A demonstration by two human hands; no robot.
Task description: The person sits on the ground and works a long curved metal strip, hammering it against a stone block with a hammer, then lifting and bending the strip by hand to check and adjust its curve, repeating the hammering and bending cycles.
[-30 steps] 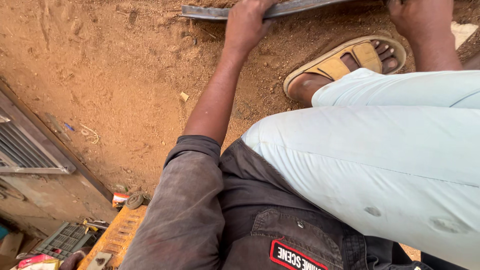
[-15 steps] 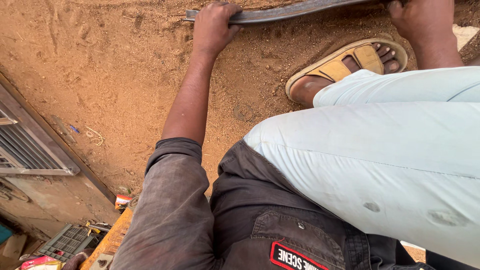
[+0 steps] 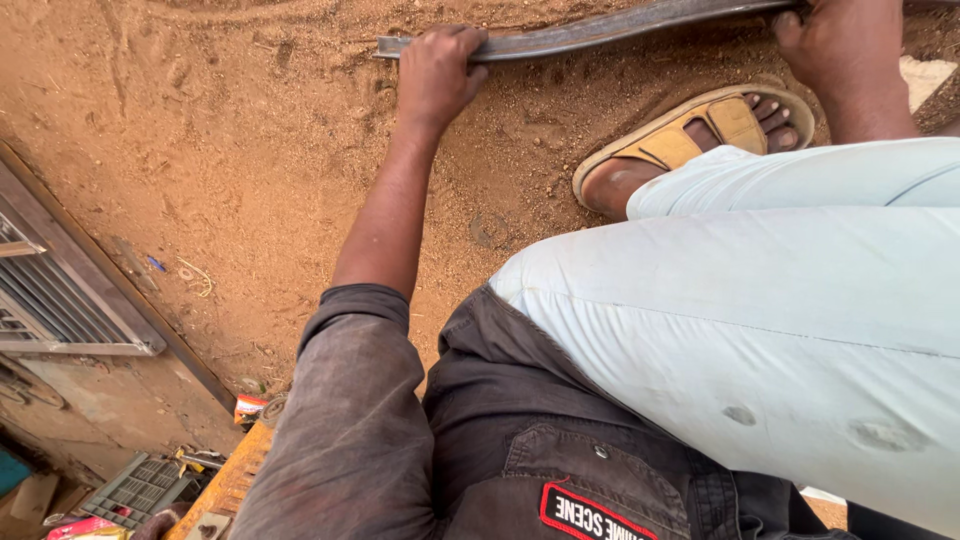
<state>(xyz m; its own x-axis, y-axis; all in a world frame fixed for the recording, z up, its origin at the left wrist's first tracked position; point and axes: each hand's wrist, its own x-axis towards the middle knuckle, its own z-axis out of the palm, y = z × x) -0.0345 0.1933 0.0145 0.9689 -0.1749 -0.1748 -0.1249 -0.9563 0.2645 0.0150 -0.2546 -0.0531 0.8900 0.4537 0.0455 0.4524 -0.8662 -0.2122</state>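
Dark grey metal bar [image 3: 600, 32] far, tan sandal [image 3: 690, 135] right, pale blue trousers [image 3: 780, 330], charcoal shirt sleeve [image 3: 345, 420], reddish-brown dirt ground [image 3: 200, 130].

A long metal bar [image 3: 600, 30] lies on the dirt ground [image 3: 250, 130], running from the left hand [image 3: 437, 72] across to the right hand [image 3: 845, 45]. The left hand sits on the bar near its end; the right hand rests on it well apart from the left. Between the hands, just on the near side of the bar, a sandalled foot [image 3: 690, 140] stands on the ground. Far to the left of the left hand and nearer the person, a metal grille frame [image 3: 60, 290] lies along the ground.
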